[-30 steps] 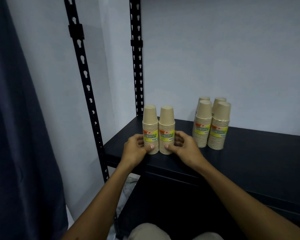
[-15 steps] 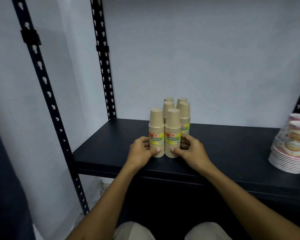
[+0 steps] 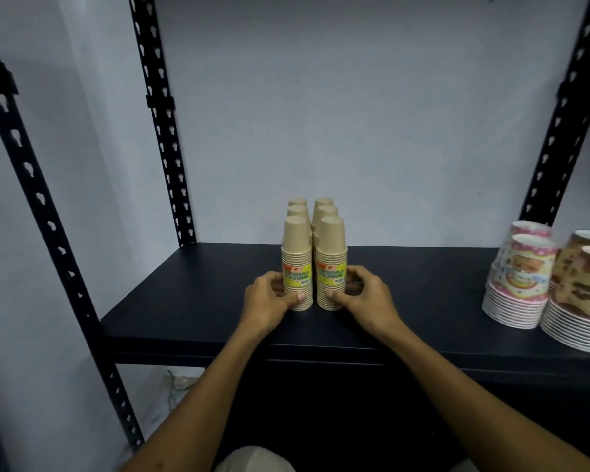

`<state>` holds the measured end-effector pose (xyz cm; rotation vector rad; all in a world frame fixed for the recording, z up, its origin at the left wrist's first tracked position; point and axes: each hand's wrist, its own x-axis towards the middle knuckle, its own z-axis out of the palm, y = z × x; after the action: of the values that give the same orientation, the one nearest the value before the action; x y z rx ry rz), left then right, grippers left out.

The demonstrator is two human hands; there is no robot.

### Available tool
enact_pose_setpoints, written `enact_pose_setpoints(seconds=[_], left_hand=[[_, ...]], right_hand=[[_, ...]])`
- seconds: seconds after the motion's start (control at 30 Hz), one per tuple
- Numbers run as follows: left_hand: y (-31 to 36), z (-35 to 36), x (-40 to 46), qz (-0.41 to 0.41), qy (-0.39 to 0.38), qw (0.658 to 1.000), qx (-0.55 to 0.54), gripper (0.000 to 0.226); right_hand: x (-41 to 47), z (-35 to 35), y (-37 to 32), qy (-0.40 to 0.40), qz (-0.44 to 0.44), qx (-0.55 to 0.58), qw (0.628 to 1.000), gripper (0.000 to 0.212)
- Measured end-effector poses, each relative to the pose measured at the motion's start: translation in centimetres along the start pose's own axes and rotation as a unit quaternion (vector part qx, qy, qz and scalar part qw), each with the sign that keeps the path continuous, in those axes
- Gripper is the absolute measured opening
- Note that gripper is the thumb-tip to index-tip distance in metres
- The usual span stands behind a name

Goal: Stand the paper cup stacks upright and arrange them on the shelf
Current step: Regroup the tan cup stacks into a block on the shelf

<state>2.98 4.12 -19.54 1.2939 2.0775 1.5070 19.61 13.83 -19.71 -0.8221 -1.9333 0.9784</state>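
Observation:
Several tan paper cup stacks stand upright, rims down, in two rows on the black shelf (image 3: 191,301). The front left stack (image 3: 297,264) and front right stack (image 3: 331,264) carry yellow-green labels. Behind them more tan stacks (image 3: 326,207) line up toward the wall, mostly hidden. My left hand (image 3: 269,298) wraps the base of the front left stack, thumb on its front. On the other side, my right hand (image 3: 365,294) wraps the base of the front right stack the same way.
Patterned cup stacks stand at the shelf's right: a pink one (image 3: 518,281) and a brown one (image 3: 579,291). Black perforated uprights (image 3: 160,120) frame the shelf against a pale wall. Bare shelf lies to the left of the tan stacks.
Both hands slid the two front stacks rightward along the shelf until they stand directly in front of the other tan stacks. The view turned right, bringing the patterned cups into sight.

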Motion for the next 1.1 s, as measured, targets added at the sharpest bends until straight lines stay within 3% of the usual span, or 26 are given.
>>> enact_pose_setpoints(seconds=[0.47,1.1], left_hand=[[-0.34,0.08,-0.48,0.006,-0.016,0.999,0.029,0.058],[-0.78,0.5,-0.55,0.014,0.023,0.998,0.048,0.044]], right_hand=[[0.13,0.31,0.45,-0.036,0.014,-0.03,0.999,0.054],[0.04,0.49,0.4,-0.037,0.014,-0.071,0.997,0.047]])
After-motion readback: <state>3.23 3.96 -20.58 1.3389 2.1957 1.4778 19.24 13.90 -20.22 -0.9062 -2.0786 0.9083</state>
